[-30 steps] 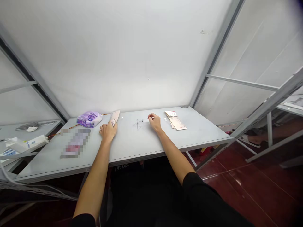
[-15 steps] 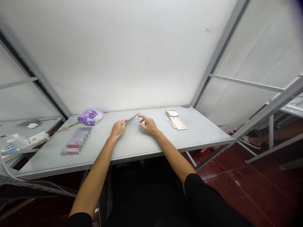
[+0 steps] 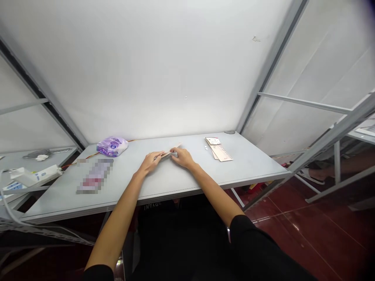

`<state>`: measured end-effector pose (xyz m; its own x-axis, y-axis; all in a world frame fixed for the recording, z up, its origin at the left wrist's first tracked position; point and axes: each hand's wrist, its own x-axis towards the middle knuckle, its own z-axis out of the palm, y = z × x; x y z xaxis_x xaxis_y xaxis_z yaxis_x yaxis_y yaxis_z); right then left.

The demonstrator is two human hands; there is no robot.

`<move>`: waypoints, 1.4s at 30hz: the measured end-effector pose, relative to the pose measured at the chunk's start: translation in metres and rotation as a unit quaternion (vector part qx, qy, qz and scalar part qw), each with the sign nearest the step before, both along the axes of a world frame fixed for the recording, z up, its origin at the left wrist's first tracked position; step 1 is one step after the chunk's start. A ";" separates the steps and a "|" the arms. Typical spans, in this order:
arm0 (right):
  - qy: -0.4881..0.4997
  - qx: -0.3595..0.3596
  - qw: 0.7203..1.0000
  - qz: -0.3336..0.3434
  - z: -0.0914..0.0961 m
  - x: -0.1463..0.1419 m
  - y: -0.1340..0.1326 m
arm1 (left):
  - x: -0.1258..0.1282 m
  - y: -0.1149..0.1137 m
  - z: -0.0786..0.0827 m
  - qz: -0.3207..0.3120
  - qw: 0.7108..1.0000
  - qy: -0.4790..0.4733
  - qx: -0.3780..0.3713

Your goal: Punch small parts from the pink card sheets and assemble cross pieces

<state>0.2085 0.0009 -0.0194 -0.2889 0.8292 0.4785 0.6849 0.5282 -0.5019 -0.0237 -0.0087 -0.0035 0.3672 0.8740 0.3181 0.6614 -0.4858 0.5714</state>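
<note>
A thin pale card (image 3: 165,153), like a folded paper sleeve, is held low over the table between both hands. My left hand (image 3: 150,161) is closed on its left end, thumb on the near side. My right hand (image 3: 184,158) has its fingers bent and pinched at the card's right part, where a pale corner sticks up behind them. A darker strip shows along the card's lower edge; whether this is the clear triangular set square seen earlier I cannot tell. The right fingertips are partly hidden.
Right of my hands lie a spiral-edged pale notepad (image 3: 223,153) and small white bits (image 3: 206,148). A purple tissue pack (image 3: 112,146) and a blurred-out flat object (image 3: 96,175) lie left on the table (image 3: 172,183). A power strip (image 3: 48,174) is beyond the left edge.
My right hand has closed in from its raised pinch onto the card. The left hand has shifted slightly right and tipped the card lower. The set square no longer shows on the table.
</note>
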 end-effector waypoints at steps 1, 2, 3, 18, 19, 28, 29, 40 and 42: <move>0.008 -0.006 1.000 -0.001 -0.001 0.000 0.001 | 0.000 0.000 -0.001 -0.004 1.000 -0.002 0.000; 0.016 -0.010 1.000 -0.002 -0.001 0.000 0.002 | 0.000 0.000 -0.001 -0.006 1.000 -0.004 0.001; 0.026 -0.013 1.000 0.000 -0.002 0.000 0.003 | 0.000 0.000 -0.001 -0.004 1.000 -0.006 0.000; 0.059 0.006 0.997 0.045 0.002 0.001 -0.001 | -0.005 0.007 -0.007 0.018 0.999 -0.044 -0.001; 0.047 0.002 0.998 0.045 0.002 0.001 -0.001 | -0.005 0.007 -0.008 0.015 0.999 -0.046 0.010; 0.142 0.047 0.989 0.002 0.002 0.006 0.007 | -0.007 0.009 -0.003 0.106 0.988 -0.081 0.074; 0.159 0.049 0.986 -0.009 0.002 0.007 0.008 | -0.008 0.009 -0.003 0.121 0.987 -0.078 0.073; 0.218 -0.022 0.975 -0.036 -0.001 0.015 0.016 | -0.019 0.014 -0.004 0.267 0.961 -0.048 0.046; 0.170 -0.011 0.985 -0.021 -0.005 0.014 0.018 | -0.019 0.014 -0.004 0.269 0.961 -0.044 0.042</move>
